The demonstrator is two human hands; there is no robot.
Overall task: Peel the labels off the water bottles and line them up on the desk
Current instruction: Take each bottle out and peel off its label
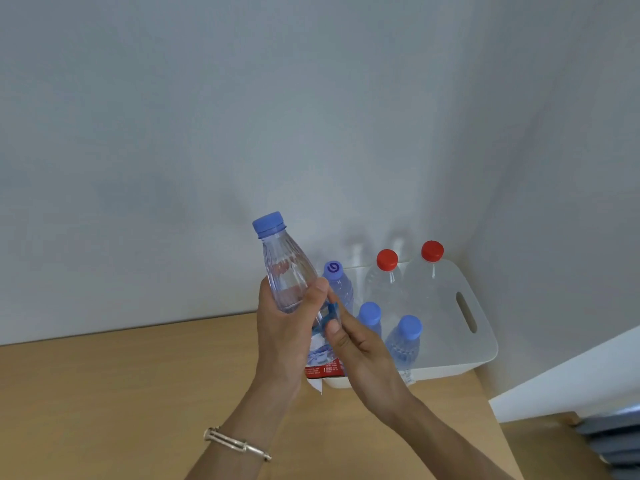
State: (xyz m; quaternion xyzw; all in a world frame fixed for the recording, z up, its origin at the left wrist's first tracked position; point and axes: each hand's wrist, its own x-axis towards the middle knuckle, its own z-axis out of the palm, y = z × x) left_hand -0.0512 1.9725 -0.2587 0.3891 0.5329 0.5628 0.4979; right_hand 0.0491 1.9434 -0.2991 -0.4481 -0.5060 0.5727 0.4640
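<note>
Two grips meet on one clear water bottle with a blue cap, held tilted in the air above the wooden desk. The left grip, with a metal bracelet on its wrist, is wrapped around the bottle's middle from behind. The right grip pinches a torn blue edge of the label between thumb and forefinger. The label's lower part, with a red band, is on the bottle, and a white flap hangs below it. Just behind, at the desk's far right corner against the wall, a white plastic bin holds five upright bottles: two red-capped bottles at the back and three blue-capped bottles nearer the grips.
</note>
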